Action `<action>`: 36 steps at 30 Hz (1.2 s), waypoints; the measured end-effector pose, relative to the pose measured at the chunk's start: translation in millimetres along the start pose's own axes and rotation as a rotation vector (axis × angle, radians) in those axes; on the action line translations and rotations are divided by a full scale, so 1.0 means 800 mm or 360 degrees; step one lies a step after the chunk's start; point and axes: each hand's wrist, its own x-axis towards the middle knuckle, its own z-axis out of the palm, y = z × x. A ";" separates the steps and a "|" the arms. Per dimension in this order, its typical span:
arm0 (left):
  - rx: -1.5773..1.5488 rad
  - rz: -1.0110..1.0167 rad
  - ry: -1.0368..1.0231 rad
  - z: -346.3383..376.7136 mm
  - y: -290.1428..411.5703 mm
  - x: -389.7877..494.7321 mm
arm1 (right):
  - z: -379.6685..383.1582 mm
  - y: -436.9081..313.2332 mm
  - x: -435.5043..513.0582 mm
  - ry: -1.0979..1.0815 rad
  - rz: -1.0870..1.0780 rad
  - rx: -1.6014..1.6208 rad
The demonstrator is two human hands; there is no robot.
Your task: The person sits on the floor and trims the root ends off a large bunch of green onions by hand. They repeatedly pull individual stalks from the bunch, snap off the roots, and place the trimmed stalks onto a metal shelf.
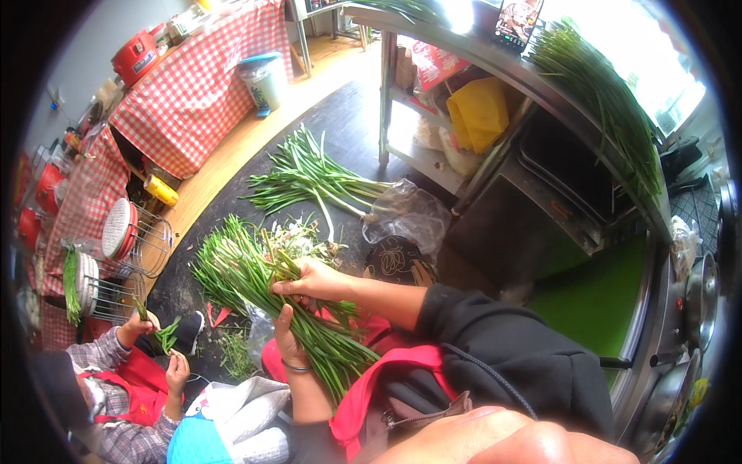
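A long bunch of garlic chives (333, 348) lies across my left hand (290, 339), which cradles it from below with the thumb up. My right hand (310, 281) pinches the stem ends of several chives just above the bunch. Behind both hands, a larger pile of chives (217, 261) rests on the dark floor beside a heap of trimmings (304, 238). Farther off, green onions (313, 177) with white stalks lie with their root ends by a clear plastic bag (406, 211).
A co-worker in a red apron (142, 394) sits at the left, holding green leaves. More chives (597, 98) lie on the steel counter (487, 46) near a phone (517, 20). Wire racks (151, 240), a yellow roll (161, 190) and a bin (262, 81) stand left.
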 end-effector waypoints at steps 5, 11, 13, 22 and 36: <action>-0.0004 0.0005 0.0095 0.001 0.005 0.000 | 0.012 0.003 -0.003 0.0067 0.0089 0.0134; 0.0073 0.0005 0.0224 -0.016 0.018 0.002 | -0.010 0.023 0.021 0.0342 -0.0116 -0.0044; 0.0107 -0.0002 0.0230 -0.016 0.019 0.005 | -0.015 0.023 0.024 0.0454 -0.0224 -0.0050; 0.0474 -0.0122 0.0637 0.005 0.017 -0.003 | -0.025 -0.013 0.017 0.0779 0.0000 -0.0318; 0.0565 -0.0066 0.0150 0.023 0.021 -0.014 | -0.080 0.007 0.025 0.1035 -0.0239 0.0464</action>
